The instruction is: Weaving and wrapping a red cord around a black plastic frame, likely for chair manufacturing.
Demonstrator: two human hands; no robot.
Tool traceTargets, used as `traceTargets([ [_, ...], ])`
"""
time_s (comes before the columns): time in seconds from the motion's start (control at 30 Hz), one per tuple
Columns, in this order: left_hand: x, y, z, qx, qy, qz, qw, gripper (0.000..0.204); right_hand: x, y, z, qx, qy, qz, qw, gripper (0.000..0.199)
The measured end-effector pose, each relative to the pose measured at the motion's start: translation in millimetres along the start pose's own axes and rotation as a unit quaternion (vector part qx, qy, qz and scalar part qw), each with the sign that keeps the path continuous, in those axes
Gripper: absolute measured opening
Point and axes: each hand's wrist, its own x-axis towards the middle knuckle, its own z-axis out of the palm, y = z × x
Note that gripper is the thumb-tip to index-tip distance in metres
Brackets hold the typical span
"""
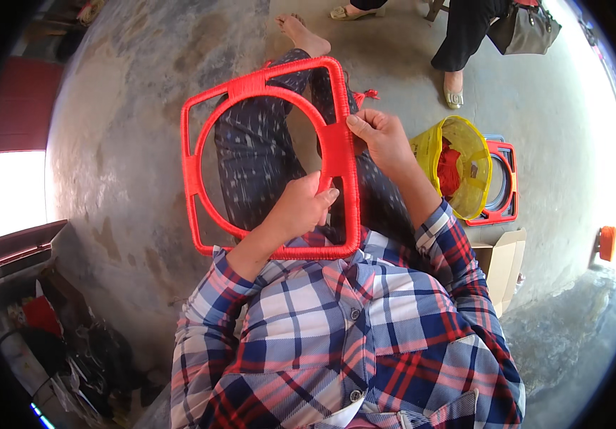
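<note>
A square frame [336, 149] bound in red cord, with a round ring joined inside it, is held tilted above my lap. My left hand [299, 207] is closed around the ring's lower right part, its thumb pointing right, by the frame's right side. At the outer edge of that same side, my right hand [385, 141] has its thumb and fingers pinched together, touching the frame. What lies between those fingertips is too small to make out. Loose red strands [366, 96] show just beyond the frame, partly hidden by it.
To the right stands a yellow bucket [481, 166] with red material inside. Behind it lie more stacked frames, a red one [511, 187] on top. An open cardboard box [502, 266] sits nearer me. Another person's legs [458, 43] and a grey bag [527, 30] are ahead. Clutter [72, 343] fills the lower left.
</note>
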Motion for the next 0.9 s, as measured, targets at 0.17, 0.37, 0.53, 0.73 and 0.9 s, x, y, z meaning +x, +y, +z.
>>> traceTargets([
  [0.17,-4.4,6.6,-0.4,0.005,-0.009,-0.001,1.0,0.013,3.6,1.0,-4.6,0.037,-0.019,0.017,0.999,0.024],
  [0.37,-3.5,4.7,1.7,0.006,-0.012,-0.004,1.0,0.014,16.7,-1.2,-1.2,-0.008,-0.007,-0.041,0.999,0.028],
  [0.53,-2.7,3.8,3.7,0.01,0.001,0.002,1.0,0.014,22.1,-6.5,13.4,0.044,0.068,-0.039,0.996,0.029],
  [0.73,-1.5,7.9,5.6,0.036,0.006,0.003,0.999,0.019,41.3,-0.6,10.0,-0.01,0.059,-0.046,0.997,0.032],
  [0.9,-1.4,7.0,5.3,0.038,0.012,0.001,0.999,0.018,52.4,0.4,13.9,0.062,0.085,-0.039,0.994,0.033],
])
